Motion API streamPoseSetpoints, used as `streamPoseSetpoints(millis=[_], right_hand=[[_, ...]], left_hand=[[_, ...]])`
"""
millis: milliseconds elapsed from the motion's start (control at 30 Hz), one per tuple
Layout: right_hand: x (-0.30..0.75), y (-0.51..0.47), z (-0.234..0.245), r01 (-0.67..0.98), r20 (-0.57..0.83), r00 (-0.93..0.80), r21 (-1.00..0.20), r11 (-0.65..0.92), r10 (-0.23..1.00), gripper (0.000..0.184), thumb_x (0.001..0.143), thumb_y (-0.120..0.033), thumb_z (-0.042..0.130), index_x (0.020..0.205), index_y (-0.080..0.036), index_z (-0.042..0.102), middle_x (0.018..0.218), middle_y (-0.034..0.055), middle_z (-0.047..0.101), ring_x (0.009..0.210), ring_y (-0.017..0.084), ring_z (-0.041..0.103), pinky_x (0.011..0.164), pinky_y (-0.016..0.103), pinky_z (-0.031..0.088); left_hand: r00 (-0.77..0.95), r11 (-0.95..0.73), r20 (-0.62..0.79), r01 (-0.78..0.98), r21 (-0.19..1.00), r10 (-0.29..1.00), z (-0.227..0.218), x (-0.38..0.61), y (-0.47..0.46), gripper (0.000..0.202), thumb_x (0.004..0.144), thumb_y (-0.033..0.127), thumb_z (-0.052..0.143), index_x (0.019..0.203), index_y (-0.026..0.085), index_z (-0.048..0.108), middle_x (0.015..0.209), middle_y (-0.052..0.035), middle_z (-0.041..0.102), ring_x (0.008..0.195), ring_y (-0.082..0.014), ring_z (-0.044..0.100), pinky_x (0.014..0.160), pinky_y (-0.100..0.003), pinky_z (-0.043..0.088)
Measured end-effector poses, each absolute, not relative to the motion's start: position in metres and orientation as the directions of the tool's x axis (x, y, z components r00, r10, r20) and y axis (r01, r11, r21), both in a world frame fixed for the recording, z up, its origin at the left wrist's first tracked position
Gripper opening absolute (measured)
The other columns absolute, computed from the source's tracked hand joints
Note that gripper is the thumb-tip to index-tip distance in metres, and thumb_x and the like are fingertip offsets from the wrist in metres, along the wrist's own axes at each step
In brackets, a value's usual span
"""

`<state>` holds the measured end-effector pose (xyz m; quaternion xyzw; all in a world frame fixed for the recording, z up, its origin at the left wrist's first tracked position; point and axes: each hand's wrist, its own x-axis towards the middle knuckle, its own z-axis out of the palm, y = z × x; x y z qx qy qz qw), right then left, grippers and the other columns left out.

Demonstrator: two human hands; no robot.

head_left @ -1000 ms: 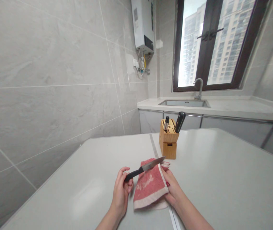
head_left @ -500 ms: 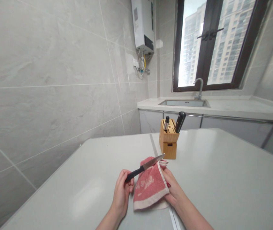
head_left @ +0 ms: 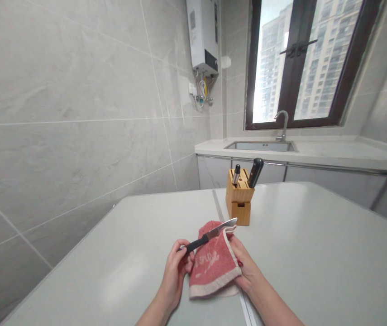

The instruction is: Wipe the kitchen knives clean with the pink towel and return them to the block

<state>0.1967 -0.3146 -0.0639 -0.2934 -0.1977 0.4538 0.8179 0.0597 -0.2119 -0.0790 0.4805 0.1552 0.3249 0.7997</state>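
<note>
A kitchen knife [head_left: 205,237] with a black handle is gripped by my left hand [head_left: 176,262], its blade slanting up to the right over a red towel [head_left: 210,265]. The towel has white borders and pale lettering. From the right side my right hand [head_left: 244,265] holds the towel, with the fingers partly hidden behind and under the cloth. The blade lies against or just above the towel's upper edge; I cannot tell which. Just beyond the knife tip stands a wooden knife block [head_left: 241,197].
In the block sit a large black-handled knife [head_left: 255,172] and a smaller tool with a black and metal handle [head_left: 236,175]. The white table [head_left: 139,235] has a seam down its middle. Behind it are a counter with a sink [head_left: 264,146], a faucet [head_left: 284,124] and a window.
The knife has shifted slightly to the right and a little up, with my left hand moving along. The towel's folds have changed a little near its top edge.
</note>
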Motion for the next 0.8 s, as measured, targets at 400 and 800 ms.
streamPoseSetpoints(millis=[400, 800], right_hand=[[0.195, -0.311, -0.073, -0.599, 0.099, 0.451, -0.703, 0.382, 0.887, 0.035, 0.075, -0.024, 0.064, 0.108, -0.017, 0.056, 0.096, 0.0097, 0.069, 0.083, 0.023, 0.066, 0.074, 0.035, 0.05], [0.192, -0.31, -0.078, -0.535, 0.048, 0.496, -0.77, 0.348, 0.867, 0.039, 0.071, -0.038, 0.068, 0.102, -0.014, 0.06, 0.086, 0.0105, 0.07, 0.073, 0.022, 0.065, 0.067, 0.034, 0.049]], left_hand=[[0.759, 0.067, 0.124, -0.216, 0.974, 0.639, -0.08, 0.063, -0.214, 0.021, 0.083, 0.03, 0.057, 0.095, 0.018, 0.045, 0.063, 0.004, 0.052, 0.05, -0.006, 0.04, 0.049, -0.017, 0.029], [0.75, -0.174, 0.24, -0.168, 0.97, 0.617, -0.085, 0.064, -0.211, 0.02, 0.078, 0.03, 0.062, 0.09, 0.016, 0.053, 0.079, -0.0008, 0.058, 0.07, -0.0124, 0.053, 0.062, -0.02, 0.039]])
